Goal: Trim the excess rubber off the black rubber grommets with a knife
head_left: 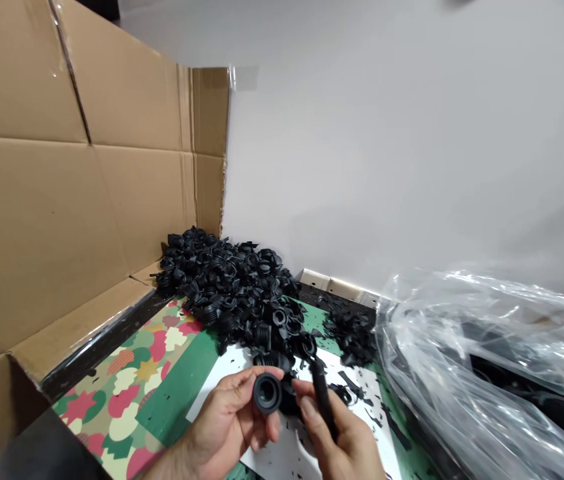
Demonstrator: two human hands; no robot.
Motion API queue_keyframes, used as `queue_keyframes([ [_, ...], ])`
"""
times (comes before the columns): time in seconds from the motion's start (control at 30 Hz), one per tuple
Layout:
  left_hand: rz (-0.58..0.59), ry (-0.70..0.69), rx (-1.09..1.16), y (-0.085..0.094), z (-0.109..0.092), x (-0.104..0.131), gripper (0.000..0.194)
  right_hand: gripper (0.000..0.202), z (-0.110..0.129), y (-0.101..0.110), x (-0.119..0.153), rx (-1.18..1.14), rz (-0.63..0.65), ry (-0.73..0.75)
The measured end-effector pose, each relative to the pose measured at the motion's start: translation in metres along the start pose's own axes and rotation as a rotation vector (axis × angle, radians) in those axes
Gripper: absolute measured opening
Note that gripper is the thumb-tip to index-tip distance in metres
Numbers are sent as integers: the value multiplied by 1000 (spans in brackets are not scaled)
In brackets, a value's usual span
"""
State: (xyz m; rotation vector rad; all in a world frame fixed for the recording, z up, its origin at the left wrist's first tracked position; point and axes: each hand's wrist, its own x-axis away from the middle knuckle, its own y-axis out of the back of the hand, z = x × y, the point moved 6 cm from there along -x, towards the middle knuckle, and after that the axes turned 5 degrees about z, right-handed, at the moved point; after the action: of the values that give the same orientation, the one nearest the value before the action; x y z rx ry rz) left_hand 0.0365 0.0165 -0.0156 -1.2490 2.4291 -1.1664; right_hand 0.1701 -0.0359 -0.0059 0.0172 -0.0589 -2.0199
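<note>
Black parts (557, 413) are held in a clear plastic bag (427, 380), to the right of the right fingers. Beyond the left fingertips, a pile of black pieces (227, 280) is heaped against a cardboard panel (137, 213). The left hand (222, 427) is turned partly palm-up, and a black ring-shaped part (267, 393) is pinched between its thumb and fingers, open end facing the viewer. The right hand (345, 440) is curled around a slim black tool (325, 400), gripped by thumb and fingers, its upper end angled away. The ring-shaped part is located at the left fingertips, just left of the right fingers, above a white sheet (217, 367).
</note>
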Motion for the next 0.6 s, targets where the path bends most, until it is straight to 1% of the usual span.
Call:
queue_keyframes([
  [0.13,-31,15,-96,1,-1,0,41,50,2,-24,-4,-73,81,0],
  [0.23,-71,10,-228,4,-4,1,49,44,7,-31,-3,-116,84,-14],
  [0.3,-102,-42,-340,5,-10,3,51,41,8,-31,-2,-139,71,-33],
  [0.37,-141,-137,-451,4,-19,5,49,37,6,-30,-1,-153,44,-46],
  [0.47,-218,-253,-563,1,-30,8,46,33,-3,-30,-1,-183,33,-65],
  [0.6,-282,-291,-663,-2,-35,10,33,38,-29,-33,-3,-279,50,-159],
])
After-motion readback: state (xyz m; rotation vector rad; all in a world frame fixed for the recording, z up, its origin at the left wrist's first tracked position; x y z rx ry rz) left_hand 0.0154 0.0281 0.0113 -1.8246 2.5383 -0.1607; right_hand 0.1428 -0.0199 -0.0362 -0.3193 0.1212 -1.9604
